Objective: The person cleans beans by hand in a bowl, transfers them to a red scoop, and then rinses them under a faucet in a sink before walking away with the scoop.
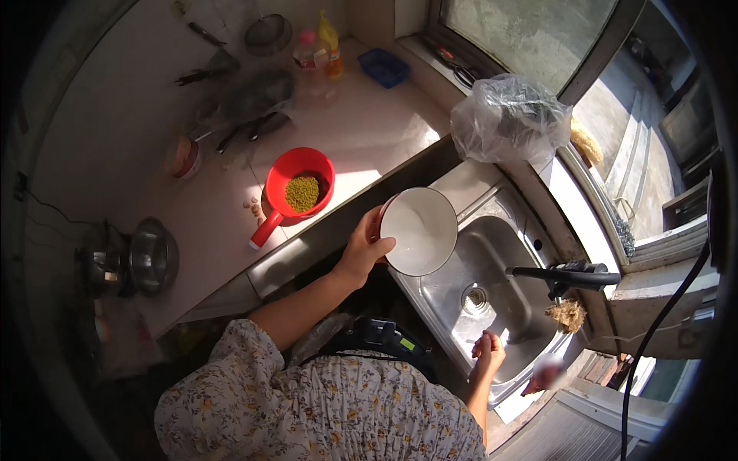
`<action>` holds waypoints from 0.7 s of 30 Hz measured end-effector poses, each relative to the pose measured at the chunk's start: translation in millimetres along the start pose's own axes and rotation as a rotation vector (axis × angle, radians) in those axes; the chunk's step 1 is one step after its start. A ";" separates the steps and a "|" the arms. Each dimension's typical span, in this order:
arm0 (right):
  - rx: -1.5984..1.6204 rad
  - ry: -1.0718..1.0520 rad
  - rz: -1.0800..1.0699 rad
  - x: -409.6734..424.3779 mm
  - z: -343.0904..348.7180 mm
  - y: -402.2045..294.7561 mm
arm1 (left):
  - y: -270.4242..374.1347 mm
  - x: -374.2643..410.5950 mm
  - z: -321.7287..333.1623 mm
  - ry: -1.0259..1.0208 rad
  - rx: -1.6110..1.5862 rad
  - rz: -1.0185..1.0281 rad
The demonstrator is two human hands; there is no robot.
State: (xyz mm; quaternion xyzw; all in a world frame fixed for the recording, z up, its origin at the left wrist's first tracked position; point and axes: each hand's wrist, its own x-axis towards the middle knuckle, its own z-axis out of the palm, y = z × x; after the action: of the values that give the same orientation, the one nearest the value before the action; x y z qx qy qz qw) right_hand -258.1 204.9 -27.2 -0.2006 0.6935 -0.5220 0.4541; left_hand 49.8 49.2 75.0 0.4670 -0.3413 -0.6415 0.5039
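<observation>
My left hand (369,249) grips a white-lined enamel bowl (420,230) by its side, thumb over the rim. The bowl is tilted towards me near the sink's left corner, and only its pale inside shows clearly. Over the near end of the stainless steel sink (519,253) is my right hand (489,350), its fingers curled in and nothing visible in them. On the counter to the left stands a red plastic dipper (300,158), with small green beans (302,193) inside, and its handle points towards me.
A black faucet (559,275) reaches over the sink from the right, beside a tan scrubber (567,316). A clear plastic bag (510,118) sits by the window. Metal bowls (153,256), bottles (311,55) and a blue tray (384,67) stand on the counter (219,248).
</observation>
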 end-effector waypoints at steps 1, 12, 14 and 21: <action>0.036 -0.030 0.017 0.1 4.1 4.9 | 10.1 -14.2 -17.8 0.081 -0.103 -0.100; -0.096 -0.366 -0.103 -15.9 147.5 -17.3 | 55.8 -144.5 -294.2 0.554 -0.659 0.219; -0.116 -0.413 -0.134 -25.1 170.9 -20.4 | 63.4 -148.7 -343.3 0.617 -0.640 0.255; -0.210 -0.345 -0.193 -65.1 188.1 -21.5 | 79.1 -143.7 -388.5 0.690 -0.424 0.176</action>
State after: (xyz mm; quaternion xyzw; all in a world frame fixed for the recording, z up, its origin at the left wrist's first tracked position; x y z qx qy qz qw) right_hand -71.5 143.9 11.7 -0.3986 0.6338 -0.4461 0.4904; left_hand 450.2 180.1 55.0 0.5096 -0.0514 -0.4580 0.7265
